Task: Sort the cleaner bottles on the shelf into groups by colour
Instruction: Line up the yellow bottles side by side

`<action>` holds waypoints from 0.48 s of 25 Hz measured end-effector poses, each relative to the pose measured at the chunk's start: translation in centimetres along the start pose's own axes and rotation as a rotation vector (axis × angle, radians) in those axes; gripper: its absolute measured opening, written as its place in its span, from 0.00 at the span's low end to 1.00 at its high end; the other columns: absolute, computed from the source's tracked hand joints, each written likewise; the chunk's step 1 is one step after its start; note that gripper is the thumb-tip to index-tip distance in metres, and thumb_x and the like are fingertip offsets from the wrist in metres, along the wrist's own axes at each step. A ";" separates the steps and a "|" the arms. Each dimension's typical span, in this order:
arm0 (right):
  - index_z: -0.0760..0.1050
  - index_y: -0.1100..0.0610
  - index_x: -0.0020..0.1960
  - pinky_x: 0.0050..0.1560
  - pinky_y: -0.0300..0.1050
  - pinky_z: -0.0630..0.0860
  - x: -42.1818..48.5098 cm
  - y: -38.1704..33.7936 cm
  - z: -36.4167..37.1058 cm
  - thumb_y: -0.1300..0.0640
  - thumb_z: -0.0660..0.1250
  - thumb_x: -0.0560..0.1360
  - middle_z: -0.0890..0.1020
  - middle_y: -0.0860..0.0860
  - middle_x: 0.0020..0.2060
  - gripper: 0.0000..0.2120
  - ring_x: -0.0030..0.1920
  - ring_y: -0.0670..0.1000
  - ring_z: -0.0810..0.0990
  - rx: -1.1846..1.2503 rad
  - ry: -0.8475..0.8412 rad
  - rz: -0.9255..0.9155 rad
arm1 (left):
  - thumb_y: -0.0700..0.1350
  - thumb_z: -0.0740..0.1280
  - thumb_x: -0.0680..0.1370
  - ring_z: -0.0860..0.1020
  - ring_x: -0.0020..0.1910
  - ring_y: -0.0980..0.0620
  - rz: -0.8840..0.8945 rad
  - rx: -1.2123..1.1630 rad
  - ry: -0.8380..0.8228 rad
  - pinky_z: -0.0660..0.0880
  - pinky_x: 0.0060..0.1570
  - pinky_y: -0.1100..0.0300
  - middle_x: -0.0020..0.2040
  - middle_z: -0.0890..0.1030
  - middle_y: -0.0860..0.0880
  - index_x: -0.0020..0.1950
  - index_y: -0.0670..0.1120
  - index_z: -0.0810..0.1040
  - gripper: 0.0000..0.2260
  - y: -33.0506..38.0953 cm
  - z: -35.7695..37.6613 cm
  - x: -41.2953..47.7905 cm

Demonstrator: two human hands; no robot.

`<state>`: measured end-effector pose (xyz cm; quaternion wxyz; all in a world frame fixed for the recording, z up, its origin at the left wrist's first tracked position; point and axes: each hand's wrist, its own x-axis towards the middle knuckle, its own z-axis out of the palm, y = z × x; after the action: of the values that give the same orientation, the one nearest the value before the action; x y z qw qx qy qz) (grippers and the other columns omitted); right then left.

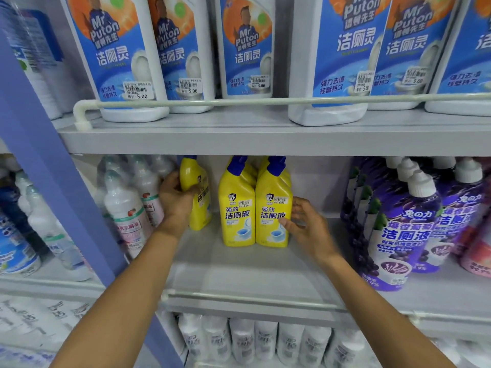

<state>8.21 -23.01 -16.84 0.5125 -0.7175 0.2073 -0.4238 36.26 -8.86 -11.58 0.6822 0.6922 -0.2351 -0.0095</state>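
Retail shop, cleaning-products aisle. Grey tiered shelving (186, 140) with front guard rails (239, 102) carries rows of identical stock faced outward: white-and-blue bottles (247, 49), yellow bottles (236, 208), purple bottles (406, 229). Barcode price stickers (138, 90) reading 5.00 sit on the upper-row goods.

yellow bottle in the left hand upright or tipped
Slightly tipped: the yellow plastic bottle, gripped by the left hand, has its top left of its base.

Yellow blue-capped bottles (236, 208) stand on the shelf (239, 272) between white bottles (125, 205) and purple bottles (406, 224).
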 end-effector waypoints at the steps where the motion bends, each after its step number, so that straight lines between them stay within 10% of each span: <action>1: 0.75 0.57 0.64 0.50 0.38 0.80 -0.1 0.1 0.0 0.65 0.75 0.75 0.85 0.47 0.55 0.20 0.52 0.46 0.85 -0.001 -0.001 -0.005 | 0.34 0.78 0.69 0.84 0.45 0.48 0.003 -0.053 -0.021 0.83 0.51 0.46 0.49 0.85 0.44 0.55 0.44 0.81 0.17 0.2 -0.6 -1.1; 12: 0.75 0.58 0.65 0.51 0.35 0.79 -0.1 0.3 -0.2 0.64 0.75 0.75 0.84 0.50 0.57 0.20 0.55 0.48 0.85 0.002 -0.008 0.003 | 0.36 0.77 0.71 0.84 0.52 0.52 -0.014 -0.132 -0.390 0.80 0.51 0.63 0.53 0.86 0.47 0.58 0.41 0.80 0.17 1.6 -6.8 -10.9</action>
<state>8.03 -23.17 -17.13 0.5149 -0.7184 0.2056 -0.4202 28.33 1.30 -13.00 0.6675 0.6327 -0.3571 -0.1635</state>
